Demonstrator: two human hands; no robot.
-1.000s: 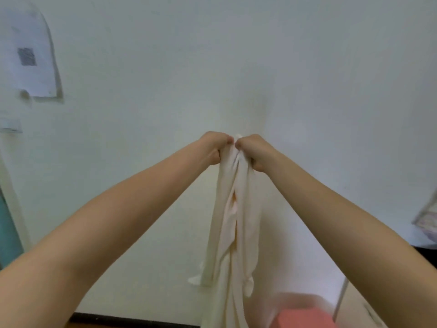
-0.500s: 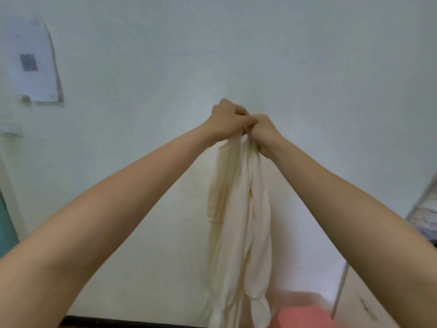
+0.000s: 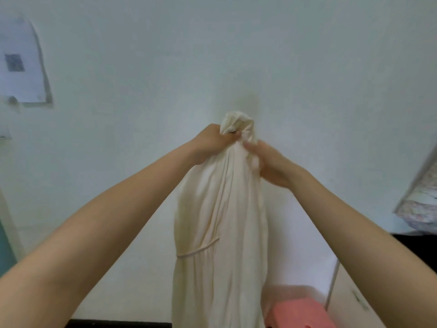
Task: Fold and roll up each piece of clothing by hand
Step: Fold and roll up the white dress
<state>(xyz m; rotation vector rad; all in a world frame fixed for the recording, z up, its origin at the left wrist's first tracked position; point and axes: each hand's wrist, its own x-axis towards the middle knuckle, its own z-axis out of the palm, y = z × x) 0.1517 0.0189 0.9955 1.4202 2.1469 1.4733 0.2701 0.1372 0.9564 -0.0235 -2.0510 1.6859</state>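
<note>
Left hand (image 3: pixel 214 142) and right hand (image 3: pixel 272 165) grip a hanging cream dress (image 3: pixel 220 233) at its bunched top; it looks light, soft and limp.

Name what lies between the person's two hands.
The gathered top of the cream garment lies between the left hand and the right hand. Both grip it, and the rest hangs below them. The head view shows this.
</note>
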